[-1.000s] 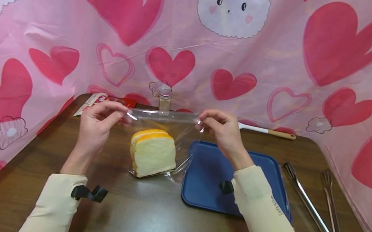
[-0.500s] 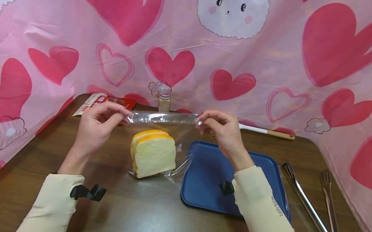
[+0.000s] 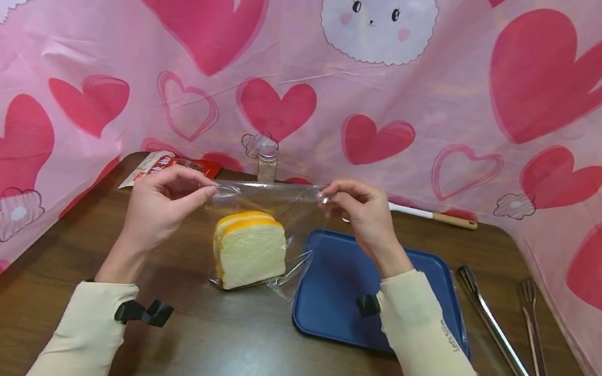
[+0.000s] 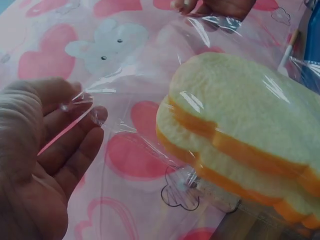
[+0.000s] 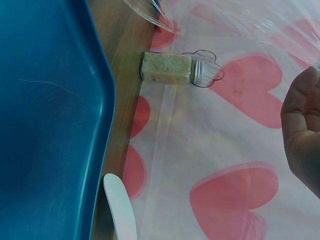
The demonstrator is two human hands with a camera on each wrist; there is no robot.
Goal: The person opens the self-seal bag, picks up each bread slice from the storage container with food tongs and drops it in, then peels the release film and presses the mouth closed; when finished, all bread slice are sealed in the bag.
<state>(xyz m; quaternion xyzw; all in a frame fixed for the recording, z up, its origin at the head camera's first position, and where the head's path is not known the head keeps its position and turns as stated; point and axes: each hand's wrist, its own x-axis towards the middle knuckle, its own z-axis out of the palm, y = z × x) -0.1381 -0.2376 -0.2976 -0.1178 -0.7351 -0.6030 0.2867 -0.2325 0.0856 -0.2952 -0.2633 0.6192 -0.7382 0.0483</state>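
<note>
Two slices of bread (image 3: 253, 253) with orange crusts stand together inside a clear plastic bag (image 3: 300, 221). My left hand (image 3: 162, 204) pinches the bag's upper left corner between thumb and index finger. At the upper right corner my right hand (image 3: 362, 216) pinches the film, so the top edge stretches between both hands. In the left wrist view the bread (image 4: 250, 115) shows through the film, and the left hand (image 4: 55, 140) has its other fingers loosely bent. Only part of the right hand (image 5: 305, 125) shows in the right wrist view.
A blue tray (image 3: 327, 314) lies under the right forearm, with metal tongs (image 3: 509, 346) to its right. Along the back edge are a glass seasoning jar (image 3: 266, 167), a red packet (image 3: 208, 167) and a white utensil with a wooden handle (image 3: 452, 219). A patterned curtain surrounds the table.
My left thumb and index finger have shifted slightly right along the bag's top edge, which is less taut and shiny. The right hand and the bread stay nearly in place.
</note>
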